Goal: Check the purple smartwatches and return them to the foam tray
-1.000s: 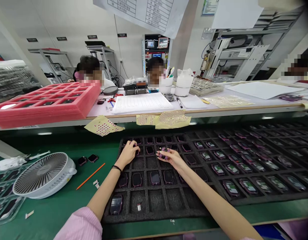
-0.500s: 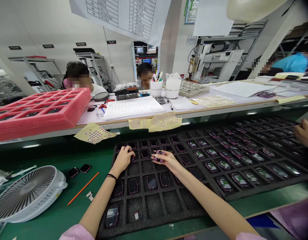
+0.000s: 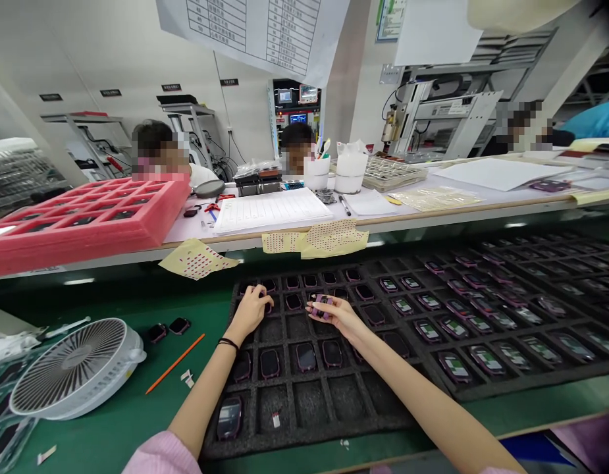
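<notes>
My left hand [image 3: 251,311] reaches over the upper left of a black foam tray [image 3: 297,396]. Its fingers are curled around the edge of a smartwatch [image 3: 269,305], which is mostly hidden under them. Over the middle of the same tray, my right hand [image 3: 338,316] pinches a small purple watch case [image 3: 320,307] between thumb and fingers, lifted above the cells. Dark-screened watches [image 3: 306,357] lie face up in several cells around both hands. A small white-labelled piece [image 3: 276,419] rests in a front cell.
A second black tray [image 3: 432,382] with watches adjoins on the right. On the left stand a white fan [image 3: 77,368], an orange stick [image 3: 176,363] and two loose watches [image 3: 179,325]. A shelf with pink foam [image 3: 160,217] and papers [image 3: 272,210] runs behind. People sit beyond it.
The view has swung slightly left, so everything appears shifted right. Both hands keep nearly the same place over the tray. Another person's hand at the right has almost left view.
</notes>
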`<state>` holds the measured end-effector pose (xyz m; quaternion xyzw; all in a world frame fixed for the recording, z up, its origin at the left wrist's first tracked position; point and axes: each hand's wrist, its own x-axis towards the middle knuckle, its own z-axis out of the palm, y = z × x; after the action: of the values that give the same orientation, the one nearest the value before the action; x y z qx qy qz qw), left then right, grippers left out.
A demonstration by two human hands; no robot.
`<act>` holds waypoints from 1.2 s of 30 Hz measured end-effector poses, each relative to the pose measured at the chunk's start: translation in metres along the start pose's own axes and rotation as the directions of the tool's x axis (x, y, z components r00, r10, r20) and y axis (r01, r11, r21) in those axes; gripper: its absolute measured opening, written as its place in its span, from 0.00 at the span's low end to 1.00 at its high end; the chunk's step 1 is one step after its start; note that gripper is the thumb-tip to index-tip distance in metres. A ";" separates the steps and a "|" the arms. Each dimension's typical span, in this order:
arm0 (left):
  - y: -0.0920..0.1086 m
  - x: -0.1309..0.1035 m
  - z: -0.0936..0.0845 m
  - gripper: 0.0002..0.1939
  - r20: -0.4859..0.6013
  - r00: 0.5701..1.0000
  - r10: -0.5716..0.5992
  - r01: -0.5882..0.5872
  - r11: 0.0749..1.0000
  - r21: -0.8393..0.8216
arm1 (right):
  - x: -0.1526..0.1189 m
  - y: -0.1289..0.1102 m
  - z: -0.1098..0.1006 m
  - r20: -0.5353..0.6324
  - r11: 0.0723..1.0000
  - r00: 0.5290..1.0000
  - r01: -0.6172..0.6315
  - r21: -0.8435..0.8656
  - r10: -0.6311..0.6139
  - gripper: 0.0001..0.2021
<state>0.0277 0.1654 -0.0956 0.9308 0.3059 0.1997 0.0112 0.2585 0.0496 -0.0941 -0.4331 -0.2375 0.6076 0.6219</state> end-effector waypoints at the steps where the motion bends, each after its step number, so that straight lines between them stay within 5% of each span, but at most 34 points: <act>1: 0.000 0.000 0.000 0.17 -0.001 1.000 0.000 0.000 1.000 0.001 | 0.000 0.000 0.000 0.000 1.000 1.000 0.001 0.001 -0.001 0.16; 36: -0.001 -0.003 0.005 0.19 -0.017 1.000 0.002 -0.002 1.000 -0.031 | 0.002 0.006 -0.003 0.017 1.000 1.000 -0.007 -0.026 0.007 0.17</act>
<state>0.0270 0.1652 -0.1015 0.9291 0.3019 0.2125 0.0230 0.2583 0.0495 -0.1010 -0.4367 -0.2492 0.6102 0.6122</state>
